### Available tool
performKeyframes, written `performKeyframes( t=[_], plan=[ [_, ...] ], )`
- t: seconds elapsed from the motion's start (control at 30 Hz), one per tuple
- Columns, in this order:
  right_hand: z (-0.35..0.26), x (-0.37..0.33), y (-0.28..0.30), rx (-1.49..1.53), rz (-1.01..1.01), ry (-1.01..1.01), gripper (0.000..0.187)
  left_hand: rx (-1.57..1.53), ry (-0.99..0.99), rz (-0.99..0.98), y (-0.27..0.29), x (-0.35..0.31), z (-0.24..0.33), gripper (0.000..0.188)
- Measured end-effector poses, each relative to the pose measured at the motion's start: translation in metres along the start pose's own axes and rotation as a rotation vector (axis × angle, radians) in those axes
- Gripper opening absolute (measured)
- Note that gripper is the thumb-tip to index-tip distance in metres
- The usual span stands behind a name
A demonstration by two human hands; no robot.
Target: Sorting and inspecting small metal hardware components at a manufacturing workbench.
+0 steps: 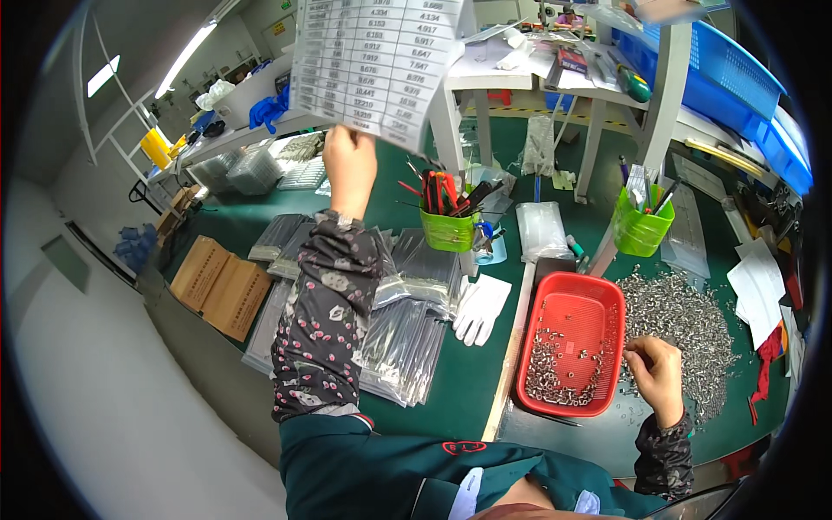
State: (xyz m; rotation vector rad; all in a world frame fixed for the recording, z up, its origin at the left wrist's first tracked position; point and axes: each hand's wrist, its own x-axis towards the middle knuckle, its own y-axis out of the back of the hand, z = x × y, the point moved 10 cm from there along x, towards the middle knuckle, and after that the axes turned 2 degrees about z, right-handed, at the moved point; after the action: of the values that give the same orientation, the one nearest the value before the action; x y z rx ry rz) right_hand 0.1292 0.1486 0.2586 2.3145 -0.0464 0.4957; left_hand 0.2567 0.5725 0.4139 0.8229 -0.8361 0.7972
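Note:
My left hand (350,169) is raised, its closed fingers on the lower edge of a printed sheet (377,65) with a table of figures. Low on the right, my right hand (656,374) is closed in a pinch beside the red plastic basket (617,342). Whatever its fingertips may hold is too small to make out. Small shiny metal parts (555,374) lie inside the basket, mostly toward its near end. A wide heap of similar metal parts (680,325) spreads over the green table to the right, next to my right hand.
Stacks of clear plastic bags (403,351) lie left of a white glove (482,310). Two green holders, one with pliers and tools (449,232) and one with pens (641,227), hang by the shelf posts. A cardboard box (221,286) sits far left; blue bins (737,78) stand back right.

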Motion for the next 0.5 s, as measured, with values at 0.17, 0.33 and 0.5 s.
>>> performKeyframes(
  t=[0.17, 0.33, 0.5],
  plan=[
    [0.012, -0.004, -0.003, 0.006, -0.017, -0.071, 0.007, -0.872, 0.815, -0.143, -0.036, -0.042, -0.046, 0.016],
    [0.002, -0.003, -0.009, -0.011, -0.03, -0.043, 0.007, -1.13, 0.876, -0.137, -0.041, -0.055, -0.058, 0.017],
    [-0.002, 0.0, -0.017, -0.031, -0.058, -0.022, 0.007, -1.301, 0.915, -0.228, -0.047, -0.071, -0.053, 0.017]
  ],
)
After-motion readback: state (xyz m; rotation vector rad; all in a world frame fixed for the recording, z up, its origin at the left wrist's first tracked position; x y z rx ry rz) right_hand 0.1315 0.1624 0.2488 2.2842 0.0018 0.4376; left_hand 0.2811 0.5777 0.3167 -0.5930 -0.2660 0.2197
